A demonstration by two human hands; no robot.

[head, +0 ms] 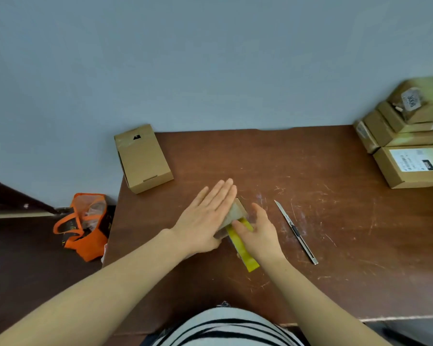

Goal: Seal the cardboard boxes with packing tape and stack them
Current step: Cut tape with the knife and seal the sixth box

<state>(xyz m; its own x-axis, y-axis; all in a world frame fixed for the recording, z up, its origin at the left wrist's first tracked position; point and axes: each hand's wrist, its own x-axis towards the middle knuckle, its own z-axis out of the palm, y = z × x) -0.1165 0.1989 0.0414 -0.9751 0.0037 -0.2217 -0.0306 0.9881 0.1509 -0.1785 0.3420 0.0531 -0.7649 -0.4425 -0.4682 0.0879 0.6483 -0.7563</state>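
Note:
A small cardboard box (pixel 236 211) lies in the middle of the brown table (pixel 335 221), mostly covered by my hands. My left hand (pixel 205 221) lies flat on its top with straight fingers. My right hand (pixel 259 233) is at the box's right side, its thumb on a yellow strip of tape (pixel 244 248) that runs from the box toward me. A larger cardboard box (pixel 143 158) sits at the table's far left corner. Several sealed boxes (pixel 410 136) are stacked at the far right.
A utility knife (pixel 296 232) with its blade out lies on the table just right of my right hand. An orange bag (pixel 84 226) stands on the floor left of the table. A grey wall rises behind the table.

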